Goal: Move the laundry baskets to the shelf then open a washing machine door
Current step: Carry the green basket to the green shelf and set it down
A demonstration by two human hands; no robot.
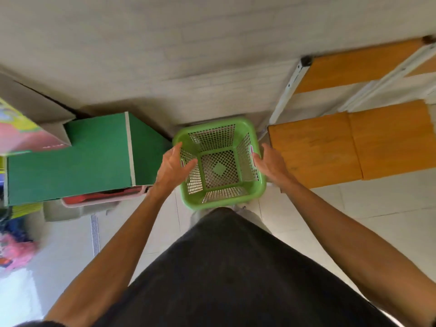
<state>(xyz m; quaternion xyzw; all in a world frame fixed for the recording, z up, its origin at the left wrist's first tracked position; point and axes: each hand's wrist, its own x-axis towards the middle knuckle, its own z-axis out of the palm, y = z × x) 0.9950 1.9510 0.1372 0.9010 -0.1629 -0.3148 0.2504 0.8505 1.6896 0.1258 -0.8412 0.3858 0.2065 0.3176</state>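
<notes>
Green laundry basket sits on the pale tiled floor, straight ahead of the person, against the base of the light wall. Basket is upright, mesh sides, nothing visible inside, pink handle slots on its left and right walls. Left hand is at the basket's left rim, fingers spread and reaching over the edge into the inside, not closed on anything; grip loose, thumb up by the rim corner. Right hand is just beside the basket's right rim by the pink handle slot, fingers open and extended; cannot tell if fingertips touch the plastic. Both bare forearms reach forward over a dark garment. Shelf with orange wooden boards and a white metal frame stands just right of the basket, lower board near the right hand. Green box lies just left of the basket, a colourful carton partly on top of it. Left edge blurred.
</notes>
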